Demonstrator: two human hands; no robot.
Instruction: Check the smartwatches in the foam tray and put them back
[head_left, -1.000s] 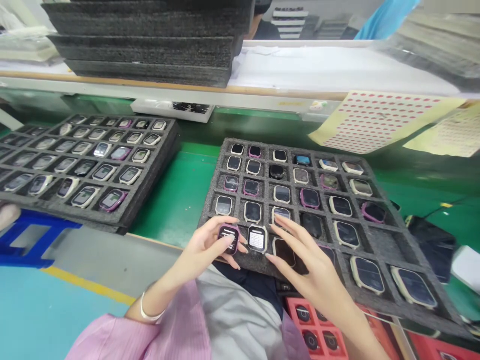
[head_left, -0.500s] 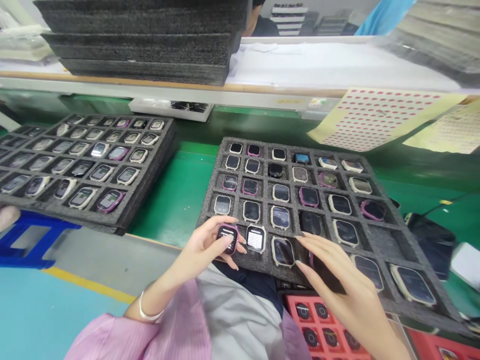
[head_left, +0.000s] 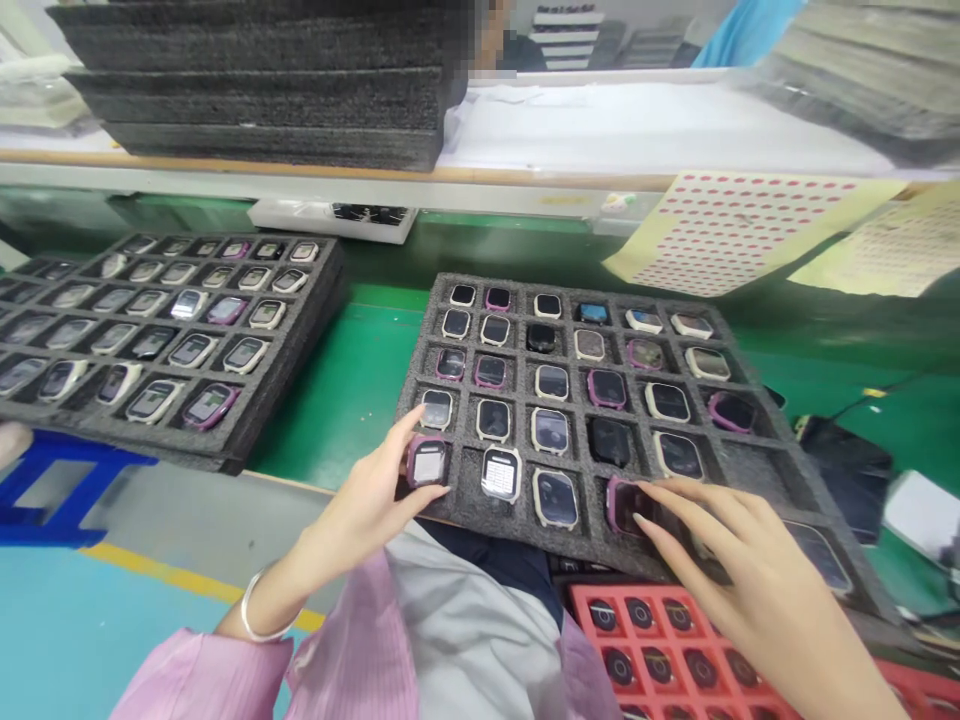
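My left hand [head_left: 379,480] is at the front left corner of a dark foam tray [head_left: 517,545]. Its thumb and index finger are spread around a purple-framed smartwatch [head_left: 429,463] in a slot there, its screen lit. Beside it sits a cream-framed smartwatch [head_left: 500,473] showing a bright white grid. To the right, a cream smartwatch [head_left: 555,498] has a dark screen. My right hand [head_left: 720,540] reaches over another purple smartwatch [head_left: 621,505] in the front row. Its thumb and index fingertips are apart over the dark screen; whether they touch is unclear. The hand hides the slots under it.
A second foam tray [head_left: 225,440] of watches stands to the left. Below the near tray is a red tray [head_left: 585,600] of round dark parts. Stacked black foam [head_left: 285,110] lies on the shelf [head_left: 562,130]. A dotted yellow sheet [head_left: 735,235] hangs from its edge.
My left hand has lowered the purple smartwatch into the front left slot and its fingers have spread. My right hand has moved right and down to the other purple smartwatch. The view has shifted slightly.
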